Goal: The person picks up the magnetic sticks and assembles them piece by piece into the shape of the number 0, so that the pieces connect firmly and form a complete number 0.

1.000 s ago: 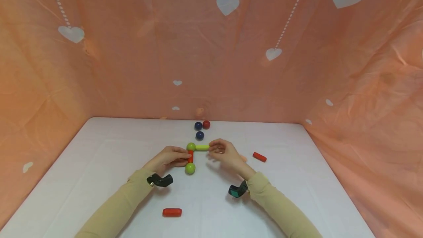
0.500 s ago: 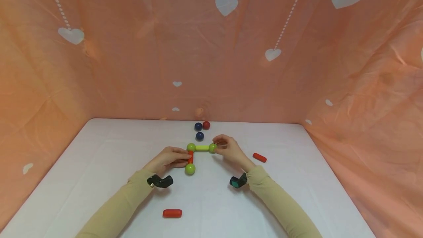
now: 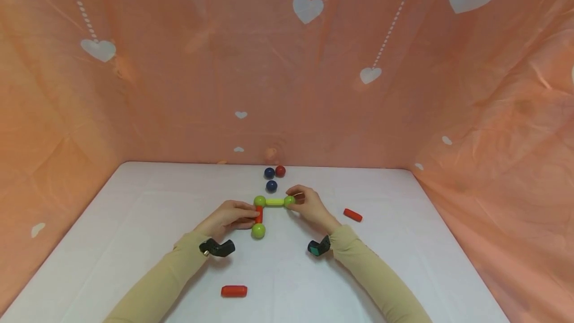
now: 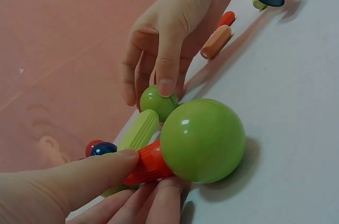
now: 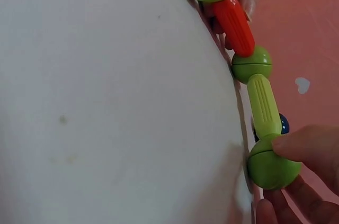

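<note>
My left hand (image 3: 230, 217) pinches a red rod (image 3: 259, 215) between thumb and fingers. That rod joins a green ball (image 3: 258, 231) at its near end to another green ball (image 3: 260, 201) at its far end. From the far ball a yellow-green rod (image 3: 275, 202) runs right to a third green ball (image 5: 274, 163). My right hand (image 3: 310, 207) holds this third ball, thumb on top and fingers below, as the right wrist view shows. Together the pieces form an L-shaped corner close to the white tabletop.
Two dark blue balls (image 3: 271, 186) and a red ball (image 3: 280, 171) sit behind the pieces. Loose red rods lie at the right (image 3: 353, 215) and near front (image 3: 234, 291). The left wrist view shows an orange rod (image 4: 216, 42) beyond my right hand. A pink curtain surrounds the table.
One second ago my right hand covered the right end of the yellow-green rod; the green ball now shows there in its fingers. My left hand has kept its place on the red rod.
</note>
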A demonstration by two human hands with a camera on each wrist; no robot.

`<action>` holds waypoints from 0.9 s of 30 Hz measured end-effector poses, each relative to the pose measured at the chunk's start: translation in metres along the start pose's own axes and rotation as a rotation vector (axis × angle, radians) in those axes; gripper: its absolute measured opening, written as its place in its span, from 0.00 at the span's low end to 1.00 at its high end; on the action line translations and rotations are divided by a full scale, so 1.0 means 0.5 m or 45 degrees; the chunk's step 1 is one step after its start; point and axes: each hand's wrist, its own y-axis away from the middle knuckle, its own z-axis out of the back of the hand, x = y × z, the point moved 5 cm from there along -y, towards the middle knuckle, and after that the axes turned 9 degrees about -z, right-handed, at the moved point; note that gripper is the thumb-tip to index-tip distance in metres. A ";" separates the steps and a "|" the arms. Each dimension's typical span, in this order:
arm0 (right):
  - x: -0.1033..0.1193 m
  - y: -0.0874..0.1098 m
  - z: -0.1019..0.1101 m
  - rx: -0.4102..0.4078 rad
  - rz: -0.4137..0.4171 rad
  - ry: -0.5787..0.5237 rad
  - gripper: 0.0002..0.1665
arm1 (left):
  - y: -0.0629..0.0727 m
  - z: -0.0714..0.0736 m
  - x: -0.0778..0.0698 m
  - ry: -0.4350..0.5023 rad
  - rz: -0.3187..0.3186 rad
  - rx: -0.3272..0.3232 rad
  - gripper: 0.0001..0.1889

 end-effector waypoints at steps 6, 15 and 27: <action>-0.005 -0.003 -0.003 0.017 -0.009 -0.026 0.18 | 0.021 0.020 0.001 -0.043 -0.042 0.075 0.23; 0.006 0.007 0.004 0.036 -0.029 -0.047 0.19 | 0.096 0.058 -0.048 -0.276 -0.144 0.232 0.28; -0.004 0.004 0.005 0.019 -0.035 -0.047 0.17 | 0.198 -0.006 -0.036 -0.628 -0.361 0.584 0.23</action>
